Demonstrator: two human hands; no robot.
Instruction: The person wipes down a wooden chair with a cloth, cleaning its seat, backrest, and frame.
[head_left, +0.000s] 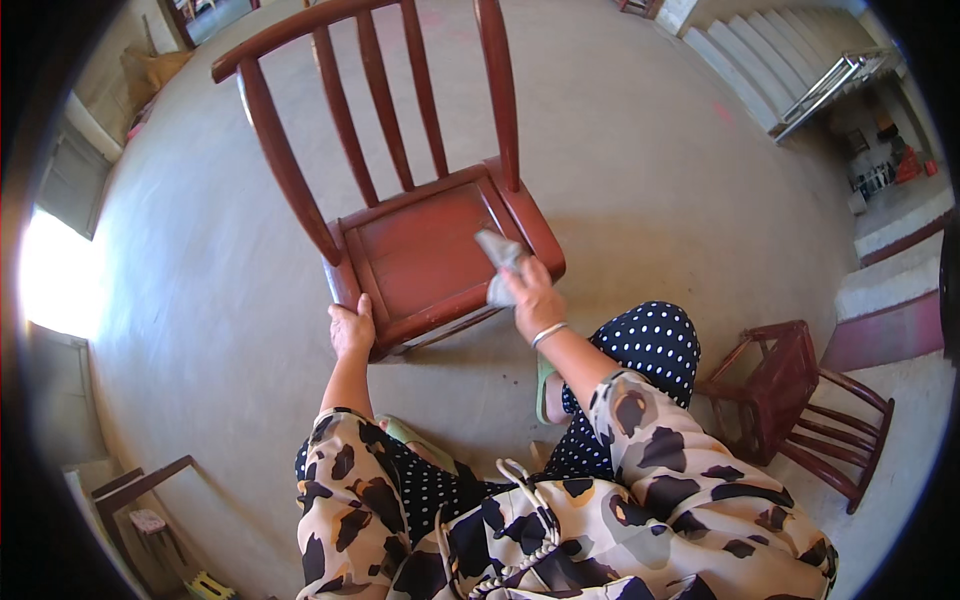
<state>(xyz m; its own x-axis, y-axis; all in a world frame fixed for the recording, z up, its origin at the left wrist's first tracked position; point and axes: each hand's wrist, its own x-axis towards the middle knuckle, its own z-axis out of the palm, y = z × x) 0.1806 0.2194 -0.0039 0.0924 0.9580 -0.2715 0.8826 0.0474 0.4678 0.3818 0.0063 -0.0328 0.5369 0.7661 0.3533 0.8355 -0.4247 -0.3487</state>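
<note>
A reddish-brown wooden chair (431, 244) with a slatted back stands before me, its seat front towards my knees. My left hand (352, 328) grips the seat's front left corner, thumb on top. In my right hand (536, 298) is a crumpled grey-white cloth (501, 253), held over the right part of the seat near its front edge. The cloth is slightly blurred, and whether all of it touches the wood I cannot tell.
A second red wooden chair (784, 390) lies tipped over at my right. Concrete stairs (757, 64) with a metal railing (821, 94) rise at the far right. Low steps (892, 292) run along the right side. A small stool (148, 521) shows at the lower left.
</note>
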